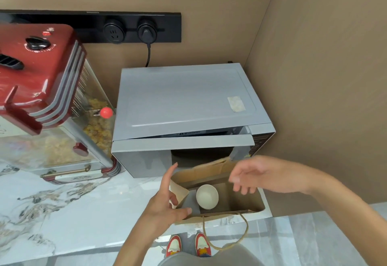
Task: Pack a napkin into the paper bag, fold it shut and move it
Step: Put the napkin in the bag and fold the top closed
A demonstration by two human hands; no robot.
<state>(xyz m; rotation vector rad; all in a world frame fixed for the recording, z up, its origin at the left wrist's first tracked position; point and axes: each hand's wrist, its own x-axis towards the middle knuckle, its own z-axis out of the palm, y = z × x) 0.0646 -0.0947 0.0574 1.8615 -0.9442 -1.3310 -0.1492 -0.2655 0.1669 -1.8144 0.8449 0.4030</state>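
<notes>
An open brown paper bag [240, 203] is seen standing upright at the near edge of the marble-patterned bench [62, 203], just in front of a grey microwave [184, 102] whose door is ajar. Inside the bag a white paper cup [207, 196] is seen from above, its mouth turned upward, and beside it at the bag's left end a pale folded piece, which may be the napkin [178, 190], is leaned against the inner wall; whether it is a napkin or a carton flap cannot be told. One twine handle [226, 242] is hung over the bag's near side, past the bench edge. The left hand [165, 203] is held at the bag's left end with the fingers mostly straight and spread, the thumb laid along the near rim and the fingertips just beside the pale piece; nothing is gripped by it. The right hand [251, 178] is held above the bag's right half, palm downward, the fingers loosely extended and blurred, with nothing held in it and no contact with the bag that can be made out. To the left of the microwave a red popcorn machine [41, 77] is stood on the bench, with popcorn behind its glass. A black socket strip [129, 29] is fixed to the wall behind.
</notes>
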